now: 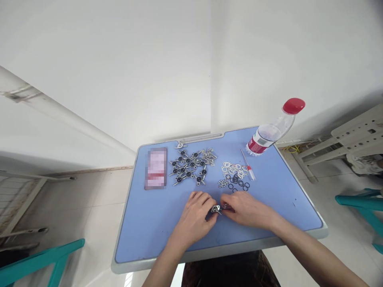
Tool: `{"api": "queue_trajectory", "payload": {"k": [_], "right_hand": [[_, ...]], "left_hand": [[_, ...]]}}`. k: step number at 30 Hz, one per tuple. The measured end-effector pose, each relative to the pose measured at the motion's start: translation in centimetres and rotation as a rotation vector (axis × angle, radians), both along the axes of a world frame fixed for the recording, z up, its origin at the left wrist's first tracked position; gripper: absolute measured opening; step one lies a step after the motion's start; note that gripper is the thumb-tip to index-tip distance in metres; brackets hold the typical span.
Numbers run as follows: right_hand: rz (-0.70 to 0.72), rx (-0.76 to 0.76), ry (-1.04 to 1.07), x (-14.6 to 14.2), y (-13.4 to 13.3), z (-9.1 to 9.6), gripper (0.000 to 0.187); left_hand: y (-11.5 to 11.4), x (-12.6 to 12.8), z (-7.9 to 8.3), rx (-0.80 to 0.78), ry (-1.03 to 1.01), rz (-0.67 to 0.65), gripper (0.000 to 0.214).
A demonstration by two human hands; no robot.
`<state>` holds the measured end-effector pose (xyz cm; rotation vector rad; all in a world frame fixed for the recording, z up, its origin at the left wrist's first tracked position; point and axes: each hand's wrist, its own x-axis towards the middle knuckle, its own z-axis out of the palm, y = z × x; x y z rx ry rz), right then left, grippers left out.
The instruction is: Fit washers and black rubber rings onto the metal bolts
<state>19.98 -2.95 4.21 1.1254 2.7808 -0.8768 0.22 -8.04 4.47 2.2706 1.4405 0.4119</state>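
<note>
On the near side of the blue tabletop [143, 231], the left hand [196, 215] pinches a metal fitting [215, 209]; beside it, the right hand [247, 208] is closed on a slim, mostly hidden piece [226, 206]. Black rings [235, 179] lie just beyond.

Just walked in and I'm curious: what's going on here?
Over a blue table, the person's left hand holds a metal part; the right hand pinches something clear, mostly hidden, close to it. Beyond them lie black-centred parts, pale plates, black rings and tiny metal pieces. A screwdriver lies by the plates.
</note>
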Motion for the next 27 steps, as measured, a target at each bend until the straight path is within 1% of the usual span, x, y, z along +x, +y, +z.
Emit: {"api": "queue_trajectory", "payload": {"k": [4,8,13,23,27], "right_hand": [[-0.011,-0.015,-0.007,-0.1,-0.02,0.29,0.005],[-0.001,-0.029,-0.005,-0.11,0.07,0.41,0.008],[-0.014,-0.042,-0.006,-0.1,0.08,0.32,0.007],[-0.04,-0.068,0.012,-0.39,-0.09,0.07,0.007],[-0.049,-0.071,0.007,-0.51,-0.19,-0.04,0.007]], "left_hand": [[-0.26,0.11,-0.09,0.024,0.041,-0.012,0.009],[-0.31,0.17,-0.07,0.024,0.033,-0.022,0.012],[-0.37,0.1,0.04,0.009,0.023,-0.027,0.016],[-0.38,-0.01,-0.41,0.034,-0.01,-0.02,0.005],[-0.38,-0.06,-0.49,0.019,-0.023,-0.01,0.004]]}}
